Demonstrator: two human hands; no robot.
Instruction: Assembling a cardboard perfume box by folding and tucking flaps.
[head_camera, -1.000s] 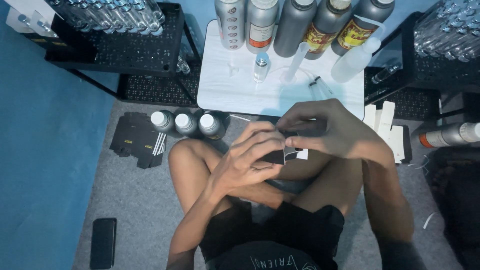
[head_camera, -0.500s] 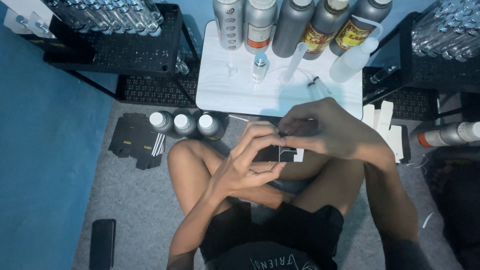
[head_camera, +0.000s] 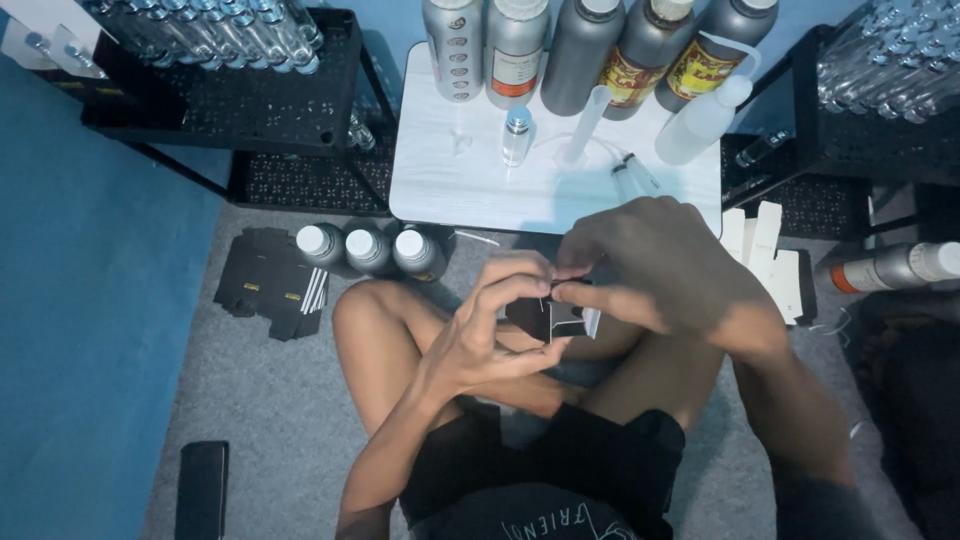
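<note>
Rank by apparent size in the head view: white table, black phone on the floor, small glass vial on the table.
1. White table
2. Black phone, though it lies nearer the camera
3. Small glass vial

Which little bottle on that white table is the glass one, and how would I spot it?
Start at the white table in front of the seated person, with a row of tall metal bottles along its far edge. Just in front of that row, near the middle, stands the small vial. It alone is clear glass with a silvery cap, far shorter than the bottles behind it.
</note>
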